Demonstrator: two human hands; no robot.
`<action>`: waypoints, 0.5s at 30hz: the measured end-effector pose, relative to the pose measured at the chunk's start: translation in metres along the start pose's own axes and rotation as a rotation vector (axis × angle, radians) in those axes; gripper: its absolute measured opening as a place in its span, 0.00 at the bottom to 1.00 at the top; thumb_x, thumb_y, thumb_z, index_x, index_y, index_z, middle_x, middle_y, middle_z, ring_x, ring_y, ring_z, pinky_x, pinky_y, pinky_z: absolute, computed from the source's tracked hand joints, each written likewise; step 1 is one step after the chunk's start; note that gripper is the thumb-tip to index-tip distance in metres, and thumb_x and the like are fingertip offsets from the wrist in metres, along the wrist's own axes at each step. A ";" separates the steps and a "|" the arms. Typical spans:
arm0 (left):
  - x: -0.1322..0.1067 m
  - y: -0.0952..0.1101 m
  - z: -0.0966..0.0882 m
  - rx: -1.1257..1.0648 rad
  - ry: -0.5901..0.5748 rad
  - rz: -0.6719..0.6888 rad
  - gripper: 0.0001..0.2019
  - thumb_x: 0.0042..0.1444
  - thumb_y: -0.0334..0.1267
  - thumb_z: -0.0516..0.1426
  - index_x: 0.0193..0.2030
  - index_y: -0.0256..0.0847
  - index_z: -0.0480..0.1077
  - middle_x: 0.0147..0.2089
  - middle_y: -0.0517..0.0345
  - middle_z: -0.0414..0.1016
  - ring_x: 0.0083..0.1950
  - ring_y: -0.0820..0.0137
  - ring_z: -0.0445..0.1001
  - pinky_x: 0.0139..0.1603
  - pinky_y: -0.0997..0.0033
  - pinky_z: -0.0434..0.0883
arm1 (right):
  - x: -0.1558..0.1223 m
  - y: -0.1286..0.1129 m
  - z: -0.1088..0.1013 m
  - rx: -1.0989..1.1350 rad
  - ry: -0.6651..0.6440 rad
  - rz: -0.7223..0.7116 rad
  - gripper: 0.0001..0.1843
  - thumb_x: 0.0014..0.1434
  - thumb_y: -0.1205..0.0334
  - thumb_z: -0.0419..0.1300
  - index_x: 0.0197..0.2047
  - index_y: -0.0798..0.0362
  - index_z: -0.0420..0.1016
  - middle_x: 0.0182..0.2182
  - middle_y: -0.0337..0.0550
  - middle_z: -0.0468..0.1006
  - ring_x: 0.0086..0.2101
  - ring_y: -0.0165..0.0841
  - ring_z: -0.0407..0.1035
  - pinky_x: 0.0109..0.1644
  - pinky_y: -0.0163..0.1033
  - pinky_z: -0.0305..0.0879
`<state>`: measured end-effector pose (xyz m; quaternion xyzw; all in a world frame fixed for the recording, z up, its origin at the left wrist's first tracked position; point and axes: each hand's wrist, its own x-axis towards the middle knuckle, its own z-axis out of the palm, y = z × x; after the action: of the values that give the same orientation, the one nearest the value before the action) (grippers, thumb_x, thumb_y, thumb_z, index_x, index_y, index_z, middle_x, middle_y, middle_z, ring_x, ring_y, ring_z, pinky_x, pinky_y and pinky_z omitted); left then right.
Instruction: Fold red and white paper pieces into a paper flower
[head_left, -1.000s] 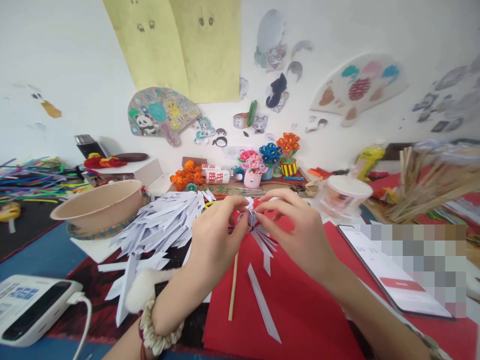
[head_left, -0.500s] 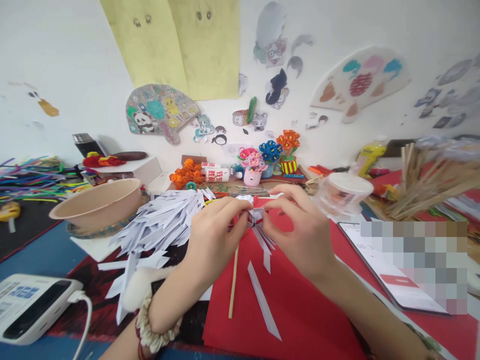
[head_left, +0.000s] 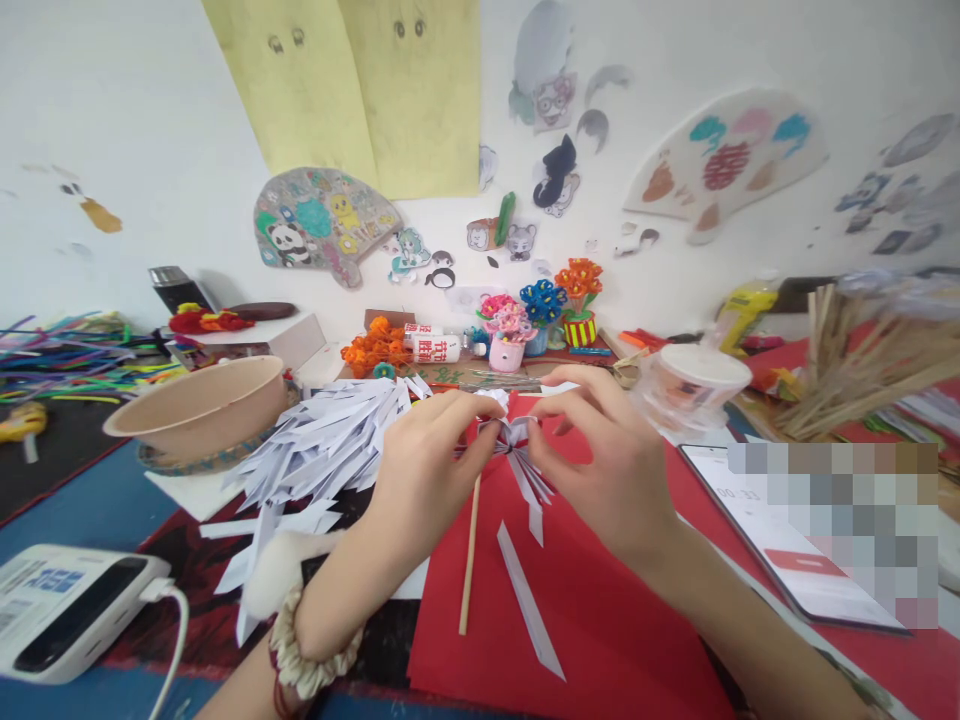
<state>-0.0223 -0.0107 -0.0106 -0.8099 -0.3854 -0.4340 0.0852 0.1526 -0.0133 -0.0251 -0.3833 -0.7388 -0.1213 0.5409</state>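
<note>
Both my hands meet over a red paper sheet and pinch a small bundle of white paper strips between them. My left hand, with a scrunchie on its wrist, grips the bundle from the left with closed fingers. My right hand pinches it from the right. A thin wooden stick runs down from under the bundle. One loose white strip lies on the red sheet below. A heap of cut white strips lies just left of my left hand.
A tan bowl stands at the left, a white device with a cable at the front left. A phone lies at the right, a clear lidded tub and wooden sticks behind it. Small flower pots line the wall.
Both hands have stayed on the strip bundle, with the fingers shifting slightly around it. The view has drifted a little.
</note>
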 end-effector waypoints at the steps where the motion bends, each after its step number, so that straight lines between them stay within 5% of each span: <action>1: 0.000 0.000 0.000 0.005 0.006 -0.008 0.06 0.58 0.26 0.60 0.38 0.40 0.74 0.32 0.61 0.79 0.29 0.73 0.73 0.32 0.74 0.67 | 0.000 0.000 0.000 0.006 -0.005 -0.005 0.06 0.57 0.76 0.61 0.33 0.57 0.74 0.43 0.53 0.77 0.31 0.31 0.75 0.36 0.36 0.72; 15: -0.001 0.003 -0.004 0.004 0.007 -0.123 0.06 0.56 0.27 0.60 0.37 0.41 0.75 0.34 0.61 0.82 0.28 0.74 0.73 0.31 0.74 0.67 | -0.004 0.004 -0.001 0.033 -0.050 -0.219 0.08 0.61 0.74 0.59 0.39 0.52 0.71 0.45 0.50 0.76 0.35 0.33 0.74 0.39 0.39 0.73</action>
<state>-0.0233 -0.0149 -0.0079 -0.7831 -0.4351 -0.4402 0.0613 0.1567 -0.0134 -0.0293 -0.2945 -0.7912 -0.1580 0.5122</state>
